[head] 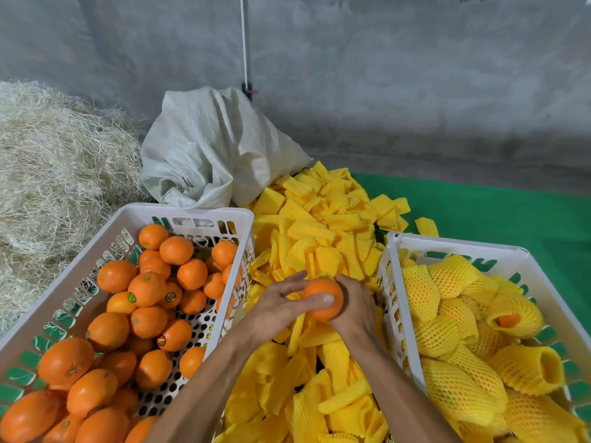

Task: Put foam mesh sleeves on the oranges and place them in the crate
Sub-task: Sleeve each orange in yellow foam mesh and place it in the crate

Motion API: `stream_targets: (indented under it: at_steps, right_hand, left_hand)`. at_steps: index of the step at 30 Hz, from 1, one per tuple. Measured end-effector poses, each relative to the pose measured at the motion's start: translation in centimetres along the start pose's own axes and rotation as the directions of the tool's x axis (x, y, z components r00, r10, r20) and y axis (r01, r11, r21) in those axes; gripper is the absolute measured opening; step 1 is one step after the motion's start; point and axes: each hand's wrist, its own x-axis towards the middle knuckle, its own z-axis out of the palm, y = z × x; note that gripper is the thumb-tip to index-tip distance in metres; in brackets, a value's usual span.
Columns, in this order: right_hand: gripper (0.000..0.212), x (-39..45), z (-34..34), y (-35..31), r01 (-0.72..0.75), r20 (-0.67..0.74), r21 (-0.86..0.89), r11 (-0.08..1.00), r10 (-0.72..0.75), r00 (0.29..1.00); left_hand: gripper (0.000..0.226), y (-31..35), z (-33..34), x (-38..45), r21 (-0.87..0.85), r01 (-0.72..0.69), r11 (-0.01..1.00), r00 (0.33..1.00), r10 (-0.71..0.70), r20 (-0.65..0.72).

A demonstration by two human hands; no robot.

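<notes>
A bare orange [321,294] is held between both hands over the heap of flat yellow foam sleeves [313,238]. My left hand [281,303] grips it from the left, thumb across its front. My right hand [355,302] cups it from the right, and a bit of yellow sleeve shows at the orange's far edge. The white crate on the left [179,212] holds several bare oranges [147,289]. The white crate on the right [447,247] holds several sleeved oranges [447,334].
A white woven sack [217,145] lies behind the sleeve heap. Pale straw [54,161] is piled at the far left. Green matting [511,215] covers the surface at the right, with a grey wall behind.
</notes>
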Motion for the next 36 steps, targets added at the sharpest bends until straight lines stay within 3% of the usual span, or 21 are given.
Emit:
stream_targets:
  at_steps: [3, 6, 8, 11, 14, 16, 19, 21, 25, 30, 33, 36]
  right_hand:
    - [0.016, 0.3, 0.3, -0.4, 0.069, -0.058, 0.031, 0.997, -0.067, 0.996]
    - [0.01, 0.6, 0.6, -0.4, 0.082, -0.007, 0.029, 0.996, -0.082, 0.997]
    - [0.024, 0.6, 0.9, -0.3, 0.107, 0.042, 0.017, 0.994, -0.108, 0.993]
    - [0.034, 0.9, 1.2, -0.1, 0.135, 0.103, -0.01, 0.991, -0.133, 0.986]
    - [0.029, 1.0, 1.4, 0.1, 0.14, 0.129, -0.031, 0.99, -0.135, 0.982]
    - [0.031, 1.1, 1.5, 0.2, 0.123, 0.129, -0.021, 0.992, -0.119, 0.985]
    - [0.033, 1.3, 1.3, 0.1, 0.038, 0.1, 0.137, 0.99, -0.052, 0.994]
    - [0.036, 1.4, 1.2, 0.0, 0.031, 0.066, 0.216, 0.976, -0.046, 0.997]
    - [0.036, 0.9, 1.2, -0.2, 0.138, -0.087, 0.203, 0.969, -0.123, 0.989]
    - [0.028, 1.1, 1.2, 0.1, 0.231, -0.16, -0.017, 0.973, -0.231, 0.96]
    - [0.031, 1.1, 1.2, 0.2, 0.239, -0.207, -0.006, 0.971, -0.235, 0.95]
    - [0.028, 1.2, 1.2, 0.3, 0.285, -0.245, 0.106, 0.953, -0.253, 0.936]
  left_hand:
    - [0.048, 0.1, -0.4, 0.0, -0.151, 0.096, 0.984, 0.995, -0.091, 0.042]
    - [0.057, 0.0, -0.6, 0.1, -0.262, 0.137, 0.955, 0.99, -0.121, 0.075]
    - [0.071, 0.0, -0.7, 0.1, -0.3, 0.181, 0.937, 0.983, -0.178, 0.038]
    - [0.077, 0.3, -1.1, 0.0, -0.219, 0.185, 0.958, 0.976, -0.206, -0.076]
    - [0.067, 0.0, -1.2, 0.3, -0.021, 0.178, 0.984, 0.947, -0.177, -0.267]
    - [0.057, -0.4, -1.1, 0.6, 0.022, 0.172, 0.985, 0.924, -0.153, -0.352]
    - [0.032, -0.9, -1.2, 1.3, 0.039, 0.083, 0.996, 0.904, -0.058, -0.425]
    - [0.034, -1.1, -1.3, 1.7, 0.111, 0.025, 0.993, 0.891, 0.028, -0.454]
    - [0.058, -1.9, -0.9, 2.1, 0.154, -0.01, 0.988, 0.917, 0.071, -0.394]
    - [0.07, -1.9, -0.5, 1.9, 0.191, -0.041, 0.981, 0.924, 0.11, -0.367]
    - [0.086, -1.7, -0.9, 1.8, 0.121, 0.023, 0.992, 0.96, 0.012, -0.28]
    - [0.067, -1.4, -1.0, 1.8, 0.092, 0.034, 0.995, 0.983, -0.016, -0.182]
